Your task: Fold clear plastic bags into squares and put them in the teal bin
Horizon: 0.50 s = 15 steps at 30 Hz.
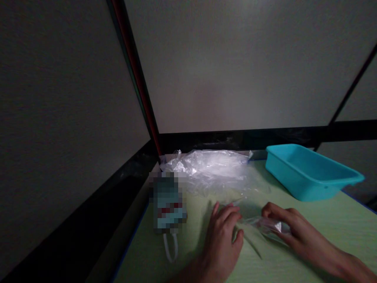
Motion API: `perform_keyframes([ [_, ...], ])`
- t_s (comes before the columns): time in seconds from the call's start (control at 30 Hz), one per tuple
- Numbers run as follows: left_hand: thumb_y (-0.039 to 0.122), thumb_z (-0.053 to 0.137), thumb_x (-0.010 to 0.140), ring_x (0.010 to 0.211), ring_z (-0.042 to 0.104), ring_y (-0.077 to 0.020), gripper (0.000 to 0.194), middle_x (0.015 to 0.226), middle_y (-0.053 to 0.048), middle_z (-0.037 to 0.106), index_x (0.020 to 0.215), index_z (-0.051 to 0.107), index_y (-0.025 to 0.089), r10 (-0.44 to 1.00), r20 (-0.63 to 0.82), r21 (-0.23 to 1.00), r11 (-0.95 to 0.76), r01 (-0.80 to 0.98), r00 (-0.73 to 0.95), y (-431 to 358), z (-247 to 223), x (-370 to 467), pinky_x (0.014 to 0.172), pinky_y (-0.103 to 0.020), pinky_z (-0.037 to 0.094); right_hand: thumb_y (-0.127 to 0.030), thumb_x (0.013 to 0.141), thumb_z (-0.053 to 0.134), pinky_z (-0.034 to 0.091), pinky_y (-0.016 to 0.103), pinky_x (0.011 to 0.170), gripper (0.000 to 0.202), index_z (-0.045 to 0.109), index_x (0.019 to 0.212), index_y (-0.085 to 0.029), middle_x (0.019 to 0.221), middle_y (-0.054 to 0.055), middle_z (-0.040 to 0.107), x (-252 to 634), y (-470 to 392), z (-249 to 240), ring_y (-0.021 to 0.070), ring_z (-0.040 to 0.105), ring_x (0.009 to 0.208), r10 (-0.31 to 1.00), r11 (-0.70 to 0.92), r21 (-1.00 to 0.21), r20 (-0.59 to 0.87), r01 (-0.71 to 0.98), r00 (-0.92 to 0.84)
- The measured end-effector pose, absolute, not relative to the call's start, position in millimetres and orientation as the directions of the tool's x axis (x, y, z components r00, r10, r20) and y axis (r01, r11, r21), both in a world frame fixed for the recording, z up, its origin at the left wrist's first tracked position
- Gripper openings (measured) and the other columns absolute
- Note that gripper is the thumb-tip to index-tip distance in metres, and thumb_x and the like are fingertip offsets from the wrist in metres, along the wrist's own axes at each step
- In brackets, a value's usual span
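One clear plastic bag (266,225) is grasped over the bench (332,220) by the right hand (297,230), fingers curled; left hand (224,234) half-bent beside it, grip indeterminable. Open surface separates right hand from turquoise basin (285,177).

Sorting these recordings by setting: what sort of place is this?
Probably an indoor work corner, perhaps a partitioned workstation: a pale green wood-grain table stands against flat grey wall panels with dark framing, and bears a crumpled clear plastic heap and a turquoise rectangular bin.

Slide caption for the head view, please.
Right hand grips clear plastic film, left hand at its other end, on a green table; turquoise basin at right.
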<state>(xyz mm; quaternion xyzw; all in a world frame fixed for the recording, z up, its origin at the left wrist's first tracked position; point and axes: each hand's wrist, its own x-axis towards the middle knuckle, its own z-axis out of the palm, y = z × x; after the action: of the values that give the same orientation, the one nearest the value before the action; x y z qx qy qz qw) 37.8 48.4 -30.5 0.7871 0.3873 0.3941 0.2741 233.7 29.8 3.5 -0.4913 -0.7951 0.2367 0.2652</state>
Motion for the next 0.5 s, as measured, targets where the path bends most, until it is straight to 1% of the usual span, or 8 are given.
perform_keyframes([
  [0.07, 0.004, 0.048, 0.071, 0.094, 0.056, -0.0206, 0.020, 0.096, -0.006, 0.063, 0.081, 0.060, 0.016, 0.860, 0.370, 0.810, -0.483, 0.331, 0.352, 49, -32, 40, 0.087, -0.037, 0.040, -0.021, 0.082, 0.043, 0.044, 0.027, 0.057, 0.003, 0.045, 0.080, -0.022, 0.072, 0.000, 0.059, 233, 30, 8, 0.0153, 0.057, 0.061, 0.928, 0.330, -0.748, 0.145, 0.576, -0.343],
  [0.1, 0.007, 0.047, 0.073, 0.086, 0.058, -0.0192, 0.015, 0.087, -0.006, 0.063, 0.076, 0.059, 0.015, 0.880, 0.321, 0.862, -0.425, 0.278, 0.349, 50, -32, 41, 0.079, -0.033, 0.044, -0.025, 0.084, 0.043, 0.043, 0.024, 0.051, 0.007, 0.043, 0.079, -0.022, 0.067, -0.002, 0.057, 233, 31, 10, 0.0130, 0.055, 0.054, 0.939, 0.269, -0.811, 0.101, 0.520, -0.328],
  [0.13, 0.012, 0.047, 0.075, 0.077, 0.060, -0.0180, 0.010, 0.078, -0.005, 0.063, 0.072, 0.057, 0.015, 0.895, 0.242, 0.921, -0.333, 0.202, 0.374, 50, -33, 42, 0.070, -0.030, 0.046, -0.031, 0.085, 0.044, 0.041, 0.021, 0.044, 0.012, 0.041, 0.077, -0.022, 0.061, -0.004, 0.055, 233, 31, 12, 0.0108, 0.051, 0.046, 0.950, 0.197, -0.863, 0.051, 0.465, -0.308],
  [0.2, 0.023, 0.051, 0.074, 0.058, 0.059, -0.0152, 0.009, 0.065, -0.002, 0.060, 0.070, 0.052, 0.015, 0.857, 0.029, 0.999, -0.042, 0.014, 0.514, 51, -33, 42, 0.052, -0.025, 0.046, -0.040, 0.082, 0.048, 0.030, 0.016, 0.032, 0.021, 0.040, 0.075, -0.022, 0.053, -0.007, 0.050, 235, 32, 15, 0.0070, 0.040, 0.035, 0.959, 0.060, -0.923, -0.052, 0.380, -0.278],
  [0.27, 0.028, 0.057, 0.067, 0.042, 0.055, -0.0111, 0.016, 0.059, 0.000, 0.058, 0.070, 0.050, 0.014, 0.707, -0.116, 0.946, 0.292, -0.139, 0.697, 52, -32, 39, 0.038, -0.018, 0.040, -0.044, 0.078, 0.054, 0.020, 0.014, 0.028, 0.027, 0.040, 0.073, -0.021, 0.046, -0.009, 0.046, 238, 34, 16, 0.0041, 0.030, 0.030, 0.948, -0.008, -0.944, -0.112, 0.330, -0.297],
  [0.33, 0.026, 0.060, 0.062, 0.035, 0.052, -0.0091, 0.021, 0.064, -0.002, 0.061, 0.075, 0.050, 0.013, 0.557, -0.131, 0.837, 0.506, -0.210, 0.820, 57, -30, 34, 0.030, -0.015, 0.035, -0.045, 0.077, 0.056, 0.016, 0.014, 0.028, 0.030, 0.041, 0.069, -0.020, 0.043, -0.009, 0.045, 241, 36, 15, 0.0029, 0.026, 0.029, 0.932, -0.027, -0.953, -0.132, 0.301, -0.336],
  [0.4, 0.028, 0.056, 0.065, 0.031, 0.052, -0.0089, 0.026, 0.075, -0.006, 0.066, 0.086, 0.050, 0.014, 0.418, -0.095, 0.746, 0.631, -0.214, 0.903, 63, -29, 28, 0.026, -0.013, 0.032, -0.047, 0.077, 0.055, 0.016, 0.015, 0.028, 0.032, 0.042, 0.066, -0.020, 0.042, -0.008, 0.044, 244, 40, 12, 0.0034, 0.026, 0.030, 0.926, -0.038, -0.954, -0.146, 0.299, -0.347],
  [0.5, 0.044, 0.044, 0.074, 0.028, 0.052, -0.0102, 0.043, 0.088, -0.013, 0.066, 0.105, 0.045, 0.014, 0.223, 0.023, 0.636, 0.749, -0.186, 0.975, 75, -31, 21, 0.023, -0.014, 0.031, -0.050, 0.077, 0.054, 0.016, 0.016, 0.030, 0.034, 0.043, 0.066, -0.019, 0.042, -0.008, 0.043, 249, 47, 4, 0.0044, 0.027, 0.031, 0.926, -0.051, -0.944, -0.167, 0.326, -0.337],
])
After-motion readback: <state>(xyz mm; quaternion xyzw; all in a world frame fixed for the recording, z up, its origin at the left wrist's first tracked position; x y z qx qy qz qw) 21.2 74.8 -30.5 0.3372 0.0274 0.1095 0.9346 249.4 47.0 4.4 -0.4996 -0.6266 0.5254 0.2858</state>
